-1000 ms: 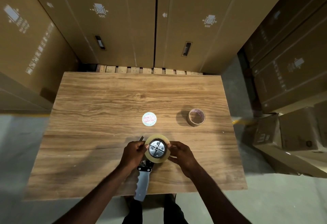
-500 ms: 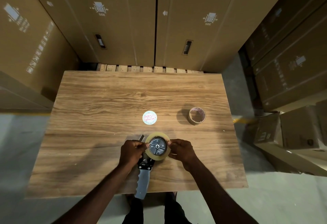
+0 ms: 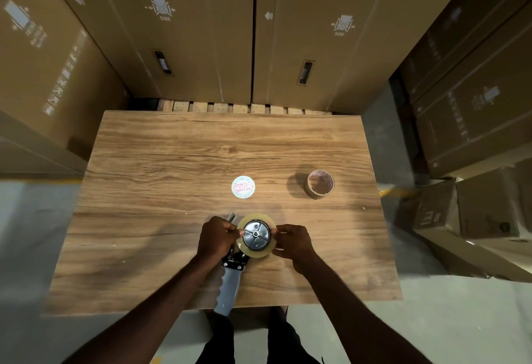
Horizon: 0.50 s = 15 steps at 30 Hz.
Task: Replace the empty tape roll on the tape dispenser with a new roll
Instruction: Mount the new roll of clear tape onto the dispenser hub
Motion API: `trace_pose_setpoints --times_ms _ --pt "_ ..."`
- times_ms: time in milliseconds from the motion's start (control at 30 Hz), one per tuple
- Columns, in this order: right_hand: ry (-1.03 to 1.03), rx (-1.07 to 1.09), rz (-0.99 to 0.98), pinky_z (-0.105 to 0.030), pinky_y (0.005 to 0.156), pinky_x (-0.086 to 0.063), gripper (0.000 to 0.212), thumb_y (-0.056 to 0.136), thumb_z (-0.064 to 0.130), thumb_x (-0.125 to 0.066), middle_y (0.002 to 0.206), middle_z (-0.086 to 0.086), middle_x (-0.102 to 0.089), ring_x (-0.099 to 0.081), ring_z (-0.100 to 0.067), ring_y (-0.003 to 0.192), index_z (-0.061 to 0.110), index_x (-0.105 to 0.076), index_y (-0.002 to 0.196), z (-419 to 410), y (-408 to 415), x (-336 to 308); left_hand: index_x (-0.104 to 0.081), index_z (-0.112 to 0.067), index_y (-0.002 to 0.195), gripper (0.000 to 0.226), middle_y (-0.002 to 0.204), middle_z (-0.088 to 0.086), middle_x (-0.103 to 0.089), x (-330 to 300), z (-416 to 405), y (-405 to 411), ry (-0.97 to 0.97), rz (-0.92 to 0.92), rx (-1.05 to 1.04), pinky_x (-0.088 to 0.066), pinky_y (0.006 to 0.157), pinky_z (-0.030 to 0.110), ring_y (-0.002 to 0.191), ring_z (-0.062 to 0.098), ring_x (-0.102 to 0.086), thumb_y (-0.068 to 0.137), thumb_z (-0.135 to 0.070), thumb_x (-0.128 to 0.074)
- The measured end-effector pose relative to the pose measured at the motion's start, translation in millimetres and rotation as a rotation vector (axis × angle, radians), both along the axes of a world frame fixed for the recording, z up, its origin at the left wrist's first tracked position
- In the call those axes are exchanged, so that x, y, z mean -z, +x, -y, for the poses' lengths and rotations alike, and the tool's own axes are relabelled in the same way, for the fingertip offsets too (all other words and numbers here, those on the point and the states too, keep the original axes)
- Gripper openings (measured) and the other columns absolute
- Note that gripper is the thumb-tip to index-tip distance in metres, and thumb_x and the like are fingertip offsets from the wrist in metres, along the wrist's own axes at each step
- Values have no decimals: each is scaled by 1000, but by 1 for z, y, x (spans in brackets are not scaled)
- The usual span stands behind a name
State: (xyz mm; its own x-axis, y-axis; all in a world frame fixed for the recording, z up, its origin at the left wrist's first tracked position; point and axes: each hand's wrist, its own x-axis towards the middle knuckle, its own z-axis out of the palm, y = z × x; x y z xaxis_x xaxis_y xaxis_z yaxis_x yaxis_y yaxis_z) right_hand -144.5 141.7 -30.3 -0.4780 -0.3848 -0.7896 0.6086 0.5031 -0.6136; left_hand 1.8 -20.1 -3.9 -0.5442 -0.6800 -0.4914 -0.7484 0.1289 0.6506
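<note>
- Your left hand (image 3: 216, 238) has its fingers curled and pinched at the left edge of the new roll (image 3: 256, 235); whether they hold the roll itself or a loose tape end, you cannot tell at this size.
- Your right hand (image 3: 292, 241) pinches the roll's right edge, fingertips closed on its rim.
- Change over the last second: the hands and roll barely shifted on the table (image 3: 172, 179). The roll was already on the dispenser (image 3: 231, 277) hub and stays there; only small finger adjustments show.
- Reading: seating looks done. You are probably settling the roll or hunting the tape's free end to thread.
- Roll sits on the metal hub, flat side up; dispenser handle points from the roll toward you, overhanging the table's near edge.
- Empty core (image 3: 320, 183) stands beyond the roll and to its right, well apart.
- A round label (image 3: 243, 187) lies just beyond the roll.
</note>
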Motion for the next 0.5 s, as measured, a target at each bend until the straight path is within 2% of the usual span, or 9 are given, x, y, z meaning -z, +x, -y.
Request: trace_pose_setpoints --times_ms 33,133,300,367,433,500 --pt "11 12 -1 -39 70 -65 6 95 6 -73 87 -17 -69 -67 -29 81 6 -79 92 0 1 2 -61 -11 44 43 39 0 -52 3 0 0 -19 14 11 -43 54 27 43 -2 -51 76 -28 -85" --pt "4 28 16 -40 72 -66 9 93 10 -78 86 -17 -70 -68 -29 81 2 -80 98 0 1 4 -65 -4 50 43 43 4 -61 7 1 -1 -48 58 30 -51 58 33 48 4 -60 75 -32 -85" --pt "0 19 17 -42 77 -66 19 92 13 -80 83 -15 -70 -69 -25 76 -2 -79 104 1 -1 2 -46 -14 39 57 31 -8 -42 1 0 -3 -54 86 66 -38 53 26 45 3 -50 80 -30 -82" --pt "-15 25 27 -44 80 -65 21 92 15 -81 85 -15 -70 -69 -25 77 -2 -78 106 1 -2 1 -61 -9 47 45 38 -5 -57 -2 4 0 -8 86 58 -48 55 28 47 10 -61 82 -31 -80" --pt "-18 24 32 -44 81 -64 25 92 19 -82 87 -15 -70 -69 -26 79 0 -78 107 -1 -2 0 -78 -9 68 24 56 4 -73 -10 9 8 43 33 53 -56 63 33 55 14 -70 84 -27 -79" --pt "-24 26 39 -42 80 -62 29 92 24 -82 85 -13 -70 -68 -25 80 0 -78 107 -4 -1 -2 -80 -17 76 8 62 3 -76 -15 13 25 111 -54 38 -57 64 34 55 11 -70 82 -22 -82"
